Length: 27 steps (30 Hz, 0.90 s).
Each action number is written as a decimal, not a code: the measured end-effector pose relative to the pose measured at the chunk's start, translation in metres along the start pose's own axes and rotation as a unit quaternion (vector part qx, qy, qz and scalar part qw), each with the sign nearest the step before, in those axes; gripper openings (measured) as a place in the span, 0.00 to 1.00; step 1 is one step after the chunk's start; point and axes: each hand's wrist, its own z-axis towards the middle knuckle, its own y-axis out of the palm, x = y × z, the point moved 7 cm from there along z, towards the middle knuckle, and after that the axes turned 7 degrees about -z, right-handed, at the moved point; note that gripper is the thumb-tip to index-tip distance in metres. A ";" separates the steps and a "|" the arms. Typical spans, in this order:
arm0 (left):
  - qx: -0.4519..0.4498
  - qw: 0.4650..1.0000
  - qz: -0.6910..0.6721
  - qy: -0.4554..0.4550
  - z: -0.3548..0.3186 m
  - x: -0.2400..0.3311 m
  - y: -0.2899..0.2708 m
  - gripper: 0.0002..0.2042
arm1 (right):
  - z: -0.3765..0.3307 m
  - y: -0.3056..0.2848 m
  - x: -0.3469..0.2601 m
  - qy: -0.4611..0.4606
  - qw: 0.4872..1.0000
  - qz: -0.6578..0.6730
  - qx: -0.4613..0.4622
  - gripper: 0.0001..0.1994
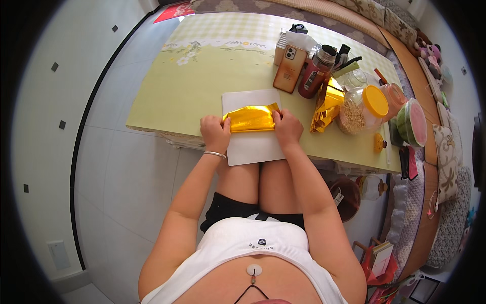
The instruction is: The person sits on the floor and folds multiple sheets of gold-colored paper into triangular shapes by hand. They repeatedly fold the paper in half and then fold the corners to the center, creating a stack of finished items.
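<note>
Between my two hands a shiny gold foil sheet [251, 119], folded into a long strip, lies above a white sheet of paper [255, 148]. My left hand [215, 133] grips its left end, fingers curled and thumb on top. At the opposite end my right hand [288, 126] pinches the foil the same way. The white paper rests on the table and hangs past its near edge, over my lap. More gold foil [326, 109], folded and standing in a bundle, is to the right of my right hand.
On the yellow-green tablecloth [192, 83], an orange phone [289, 68] leans against a box, beside a dark red bottle [315, 76]. Further right are a yellow-lidded jar [362, 109] and a watermelon-patterned container [411, 122]. A brown bin [346, 197] stands under the table's right side.
</note>
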 end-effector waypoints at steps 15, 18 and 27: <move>0.085 0.988 -0.120 0.042 -0.001 0.003 -0.009 0.06 | -0.001 -0.005 -0.001 0.000 0.999 -0.004 0.034 0.13; 0.035 0.994 -0.107 -0.003 0.000 -0.008 0.000 0.10 | 0.001 -0.003 0.002 -0.004 0.999 0.001 0.037 0.14; -0.005 0.999 -0.025 0.020 0.003 0.000 0.006 0.17 | 0.009 0.000 0.006 0.011 1.000 -0.012 -0.009 0.15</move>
